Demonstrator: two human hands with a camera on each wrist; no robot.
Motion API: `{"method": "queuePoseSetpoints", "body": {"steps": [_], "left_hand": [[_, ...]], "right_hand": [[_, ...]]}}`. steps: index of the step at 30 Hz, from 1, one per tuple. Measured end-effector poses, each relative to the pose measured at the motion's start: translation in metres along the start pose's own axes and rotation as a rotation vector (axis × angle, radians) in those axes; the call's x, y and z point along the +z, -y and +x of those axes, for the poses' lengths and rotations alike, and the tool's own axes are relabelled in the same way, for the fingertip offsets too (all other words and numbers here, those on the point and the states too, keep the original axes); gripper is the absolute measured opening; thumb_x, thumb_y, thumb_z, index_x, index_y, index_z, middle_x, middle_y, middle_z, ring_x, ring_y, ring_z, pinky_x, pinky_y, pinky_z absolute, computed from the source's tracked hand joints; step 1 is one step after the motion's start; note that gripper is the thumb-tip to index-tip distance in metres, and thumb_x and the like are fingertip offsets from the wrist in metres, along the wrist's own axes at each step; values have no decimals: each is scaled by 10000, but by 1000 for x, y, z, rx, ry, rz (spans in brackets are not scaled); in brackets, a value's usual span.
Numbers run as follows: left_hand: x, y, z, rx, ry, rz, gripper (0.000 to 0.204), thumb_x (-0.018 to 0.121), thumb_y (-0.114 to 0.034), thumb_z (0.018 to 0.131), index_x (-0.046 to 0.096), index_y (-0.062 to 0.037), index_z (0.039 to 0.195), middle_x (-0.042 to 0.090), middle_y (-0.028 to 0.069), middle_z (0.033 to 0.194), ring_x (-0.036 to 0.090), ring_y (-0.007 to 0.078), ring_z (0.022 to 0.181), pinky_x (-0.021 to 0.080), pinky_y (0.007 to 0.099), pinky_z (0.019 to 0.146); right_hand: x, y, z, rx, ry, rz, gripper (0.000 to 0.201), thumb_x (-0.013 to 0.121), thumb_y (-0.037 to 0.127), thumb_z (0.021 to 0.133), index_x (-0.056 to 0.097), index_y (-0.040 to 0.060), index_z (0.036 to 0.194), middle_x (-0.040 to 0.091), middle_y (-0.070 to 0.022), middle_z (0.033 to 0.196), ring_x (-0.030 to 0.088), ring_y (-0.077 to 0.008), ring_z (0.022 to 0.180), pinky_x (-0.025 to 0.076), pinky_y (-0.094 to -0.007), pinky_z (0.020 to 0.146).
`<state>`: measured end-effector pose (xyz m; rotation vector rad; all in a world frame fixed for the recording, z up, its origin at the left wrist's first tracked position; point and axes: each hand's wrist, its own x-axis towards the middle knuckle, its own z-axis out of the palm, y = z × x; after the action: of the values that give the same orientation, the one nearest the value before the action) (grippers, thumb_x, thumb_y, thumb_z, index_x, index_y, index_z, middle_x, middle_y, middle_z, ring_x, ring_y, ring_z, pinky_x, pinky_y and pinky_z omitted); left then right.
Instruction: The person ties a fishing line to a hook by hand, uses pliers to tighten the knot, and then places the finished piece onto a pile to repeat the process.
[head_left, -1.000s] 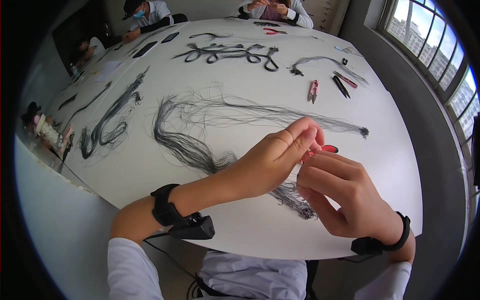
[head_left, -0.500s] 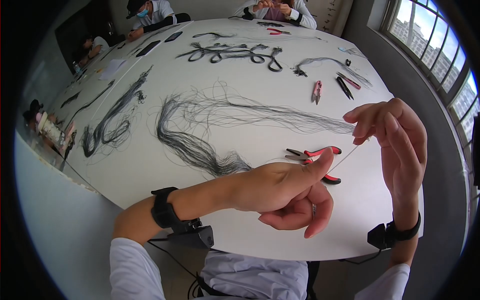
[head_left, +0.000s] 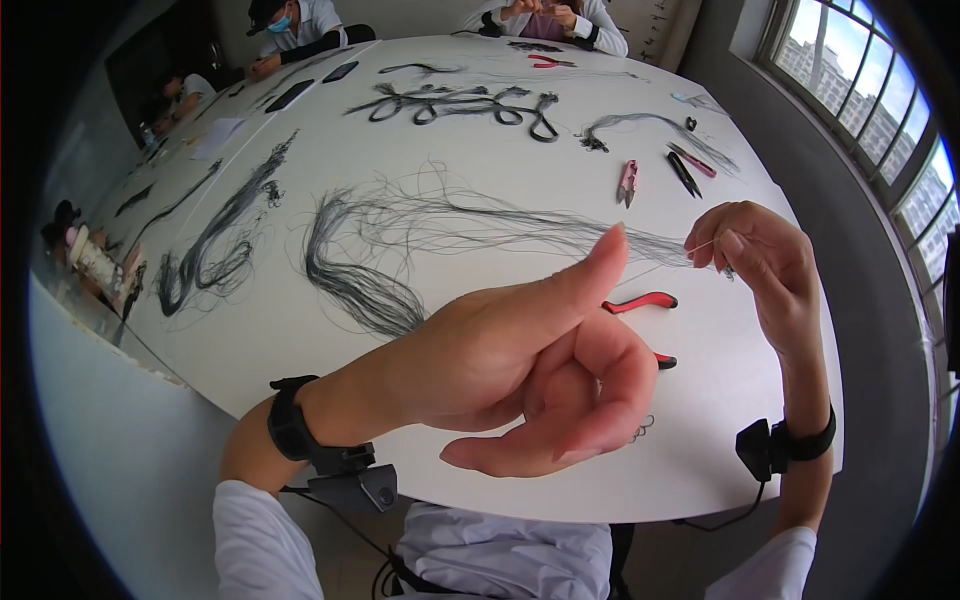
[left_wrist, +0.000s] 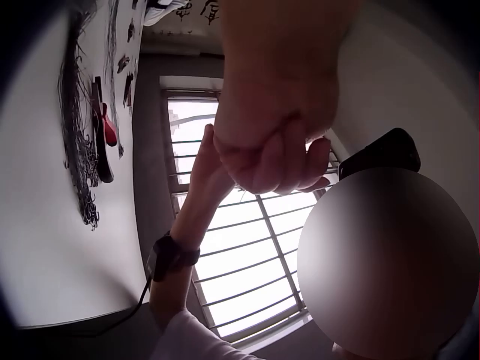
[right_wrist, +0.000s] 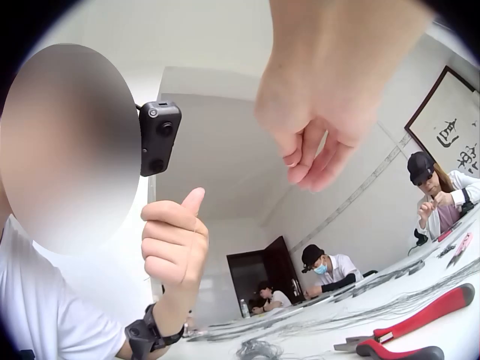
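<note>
While the left hand (head_left: 520,360) hovers above the tabletop (head_left: 300,340) in the lower middle of the head view, its thumb sticks straight up toward the frame's centre and its other fingers (head_left: 590,400) curl loosely into the palm; whether they grasp anything I cannot tell. Its forearm runs in from the lower left, with a black wrist strap (head_left: 290,430) and camera mount just above the white sleeve. From the right wrist view the same hand (right_wrist: 174,244) shows at lower left as a thumb-up fist.

At the right of the head view the right hand (head_left: 760,260) is raised, wrist bent, forearm rising almost straight up from the lower right corner. Its thumb and forefinger pinch a thin pale thread (head_left: 705,246) at the fingertips, the remaining fingers bent beside them. The thread is too fine to follow far; it lies just over the right end of a loose bundle of dark hair strands (head_left: 420,225) spread across the middle of the tabletop.

Between the two hands, red-handled pliers (head_left: 640,301) rest on the tabletop, partly hidden behind the left hand. Pink snips (head_left: 627,182) lie farther up, right of centre
</note>
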<state>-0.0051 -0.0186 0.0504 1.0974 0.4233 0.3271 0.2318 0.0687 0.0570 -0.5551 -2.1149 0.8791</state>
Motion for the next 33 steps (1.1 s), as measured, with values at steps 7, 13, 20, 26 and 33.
{"method": "queuePoseSetpoints", "body": {"steps": [7,13,20,26,33], "left_hand": [[-10,2,20,825,168,-438,639,109,-459,991,373,18,1326,573,155,1201,533,321,1143,420,410,974],[-18,13,35,713,-413,-49,674,121,-479,981,255,30,1403,307,150,1449,299,255,1343,236,364,1113],[-9,15,20,566,-128,-295,628,119,-439,991,491,55,1100,543,267,1157,600,339,966,466,394,866],[6,25,10,193,145,-296,573,130,-430,997,486,5,887,650,237,819,632,299,545,510,332,568],[-11,49,20,50,-59,-31,500,191,-403,1009,485,-11,906,619,139,739,583,191,552,482,294,550]], "right_hand": [[51,-3,-17,-44,115,-176,28,544,-39,814,566,-22,815,604,-118,727,597,-245,648,465,-303,594],[90,12,-35,-136,162,-319,102,607,-20,763,521,8,810,522,-89,669,532,-262,566,403,-354,481],[85,-9,-38,-79,106,-424,100,582,-36,752,527,13,819,585,-87,739,590,-261,624,456,-325,502],[42,-13,-10,-101,-202,-490,68,526,-77,799,508,-15,777,566,-107,688,549,-253,578,475,-303,545],[26,13,-3,-380,-313,-724,127,558,-118,730,520,-1,761,544,-101,683,510,-248,593,408,-304,535]]}}
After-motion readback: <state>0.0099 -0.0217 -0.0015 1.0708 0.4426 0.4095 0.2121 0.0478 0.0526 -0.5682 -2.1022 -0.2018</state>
